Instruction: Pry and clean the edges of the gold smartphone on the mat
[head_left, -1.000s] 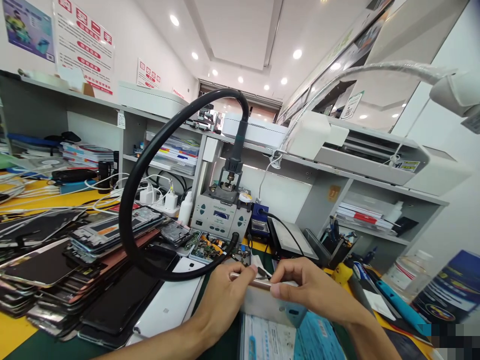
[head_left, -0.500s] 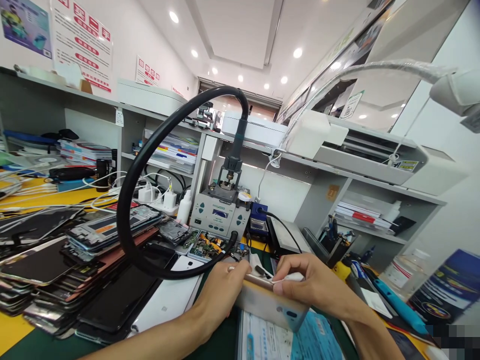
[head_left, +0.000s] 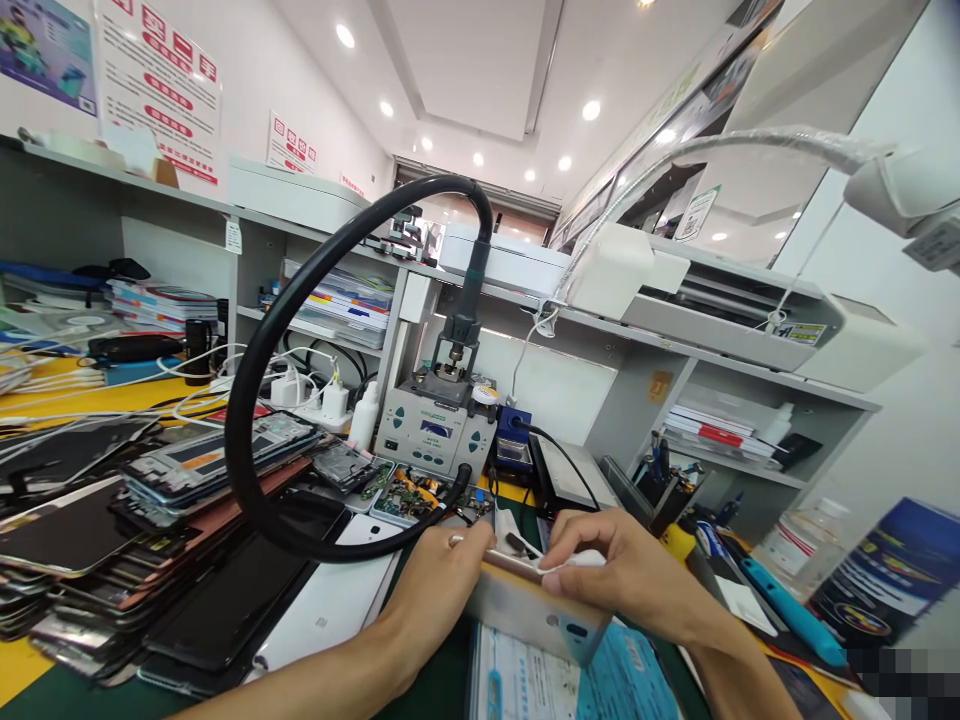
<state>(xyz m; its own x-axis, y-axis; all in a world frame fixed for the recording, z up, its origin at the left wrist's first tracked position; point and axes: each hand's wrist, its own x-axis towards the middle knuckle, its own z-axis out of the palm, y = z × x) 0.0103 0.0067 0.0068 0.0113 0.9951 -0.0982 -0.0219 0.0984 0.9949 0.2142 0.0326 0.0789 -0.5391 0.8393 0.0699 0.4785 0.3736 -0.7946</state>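
Note:
Both my hands hold a silver phone [head_left: 536,612] tilted on its edge, its back with a camera lens facing me. My left hand [head_left: 442,590] grips the phone's upper left end, fingers curled round it. My right hand [head_left: 622,575] pinches the upper edge, thumb and forefinger pressed on a small white piece [head_left: 581,560] there. Behind the phone lie small dark tools that I cannot make out clearly. A printed blue and white sheet [head_left: 555,685] lies under the phone on the green mat.
A thick black hose [head_left: 247,400] loops from the grey rework station [head_left: 439,430] over the bench. Stacked phones and screens [head_left: 150,530] fill the left side. Circuit boards [head_left: 409,495], a white bottle [head_left: 365,415], chargers, a blue pen tool [head_left: 795,610] and shelves stand around.
The phone has tipped so more of its back faces me, and my right fingers have closed onto the white piece at its top edge. Both hands have stayed in place.

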